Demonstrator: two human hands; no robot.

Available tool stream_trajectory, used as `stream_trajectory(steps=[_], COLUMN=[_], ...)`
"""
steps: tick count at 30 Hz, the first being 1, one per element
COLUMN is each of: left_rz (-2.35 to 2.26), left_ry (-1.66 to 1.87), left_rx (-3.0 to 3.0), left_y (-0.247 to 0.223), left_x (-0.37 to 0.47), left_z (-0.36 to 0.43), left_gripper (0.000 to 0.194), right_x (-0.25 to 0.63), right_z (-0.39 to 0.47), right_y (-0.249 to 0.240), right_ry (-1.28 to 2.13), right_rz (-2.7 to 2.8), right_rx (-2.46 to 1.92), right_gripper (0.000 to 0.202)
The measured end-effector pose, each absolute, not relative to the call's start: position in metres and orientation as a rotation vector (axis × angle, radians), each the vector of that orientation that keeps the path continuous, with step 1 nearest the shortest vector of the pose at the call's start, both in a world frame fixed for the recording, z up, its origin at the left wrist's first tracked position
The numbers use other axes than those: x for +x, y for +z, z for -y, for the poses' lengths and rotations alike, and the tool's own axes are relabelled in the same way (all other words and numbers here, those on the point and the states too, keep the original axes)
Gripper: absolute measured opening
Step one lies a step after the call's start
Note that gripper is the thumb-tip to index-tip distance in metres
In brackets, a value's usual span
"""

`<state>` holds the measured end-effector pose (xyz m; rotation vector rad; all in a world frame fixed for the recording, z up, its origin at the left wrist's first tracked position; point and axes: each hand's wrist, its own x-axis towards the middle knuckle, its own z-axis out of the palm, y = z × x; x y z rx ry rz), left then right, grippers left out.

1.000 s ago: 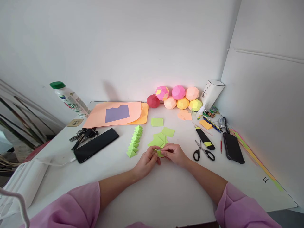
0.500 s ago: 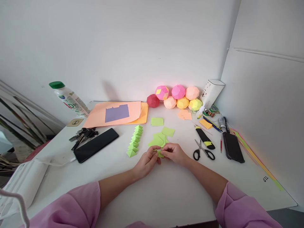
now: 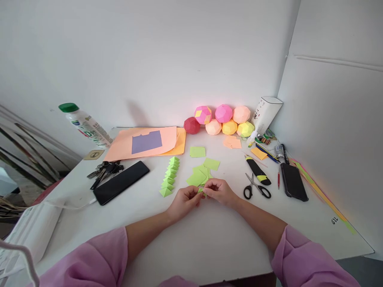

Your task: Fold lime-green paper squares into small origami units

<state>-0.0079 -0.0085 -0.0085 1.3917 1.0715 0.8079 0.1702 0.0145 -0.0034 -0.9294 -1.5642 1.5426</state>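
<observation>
Between my two hands is a small piece of green paper [image 3: 201,191], mostly covered by the fingers. My left hand [image 3: 184,204] pinches it from the left, and my right hand [image 3: 219,191] pinches it from the right. Just beyond the fingertips lies a loose pile of flat green paper pieces [image 3: 196,177]. A row of folded green paper units [image 3: 170,176] stands to the left of my left hand. One more small green stack [image 3: 197,152] sits farther back.
Scissors [image 3: 256,187] and a box cutter [image 3: 257,170] lie right of my right hand, with a phone [image 3: 293,181] beyond. Faceted paper balls [image 3: 223,114] are piled against the wall. Left are a black power bank or phone [image 3: 121,182], keys [image 3: 106,171] and orange sheets [image 3: 119,145].
The fingers of both hands have shifted slightly on the green paper, and less of it shows now. The view has tilted a little; the other things lie as before.
</observation>
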Motion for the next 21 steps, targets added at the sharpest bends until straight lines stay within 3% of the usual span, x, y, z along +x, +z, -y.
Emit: stream_trajectory(steps=[11,21], left_rz=[-1.061,-1.046], left_ry=[0.802,0.865], left_rx=[1.358,1.335], left_y=[0.001,-0.015], left_x=[-0.006,-0.008], left_z=[0.009,0.008], left_gripper=[0.03,0.029], right_x=[0.172,0.167], right_z=[-0.017,-0.014], right_y=[-0.006,-0.007], right_ry=[1.586,1.436], right_rz=[1.541,1.724], right_rx=[-0.968,-1.104], right_gripper=[0.022,0.01])
